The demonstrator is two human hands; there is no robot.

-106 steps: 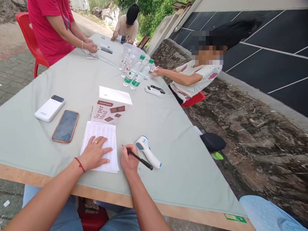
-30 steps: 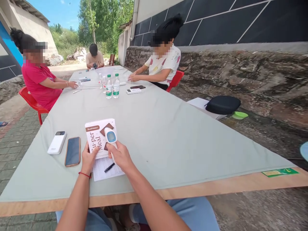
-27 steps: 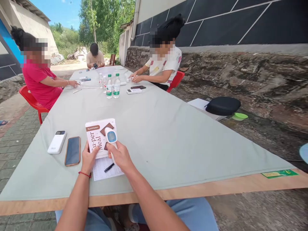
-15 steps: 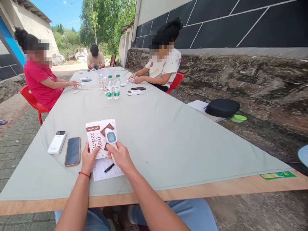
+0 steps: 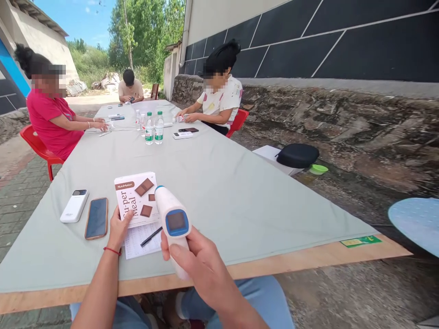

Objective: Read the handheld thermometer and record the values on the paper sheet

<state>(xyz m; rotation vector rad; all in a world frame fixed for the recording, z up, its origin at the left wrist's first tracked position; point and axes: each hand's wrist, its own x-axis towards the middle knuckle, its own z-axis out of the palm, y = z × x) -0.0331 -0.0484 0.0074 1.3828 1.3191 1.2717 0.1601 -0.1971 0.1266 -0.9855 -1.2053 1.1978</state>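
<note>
My left hand (image 5: 120,225) is closed on the lower left edge of a white box (image 5: 137,194) printed with brown chocolate squares and "NutriMotion". The box stands tilted up over a printed paper sheet (image 5: 135,244). A black pen (image 5: 151,237) lies on that sheet. In my right hand (image 5: 202,256) is a white infrared thermometer (image 5: 171,201) with a blue-rimmed screen, which looks dark. Its handle is wrapped by my fingers, and its blue-tipped nose points away from me, just right of the box.
On the grey-covered table (image 5: 219,201), a phone (image 5: 96,218) and a white power bank (image 5: 74,206) lie left of the box. Water bottles (image 5: 149,130) stand farther back. Several people sit around the table. A blue stool (image 5: 414,224) stands at right.
My right hand has drawn the thermometer back toward me and right, off the front of the box. Its screen went from lit to dark. My left hand still holds the box.
</note>
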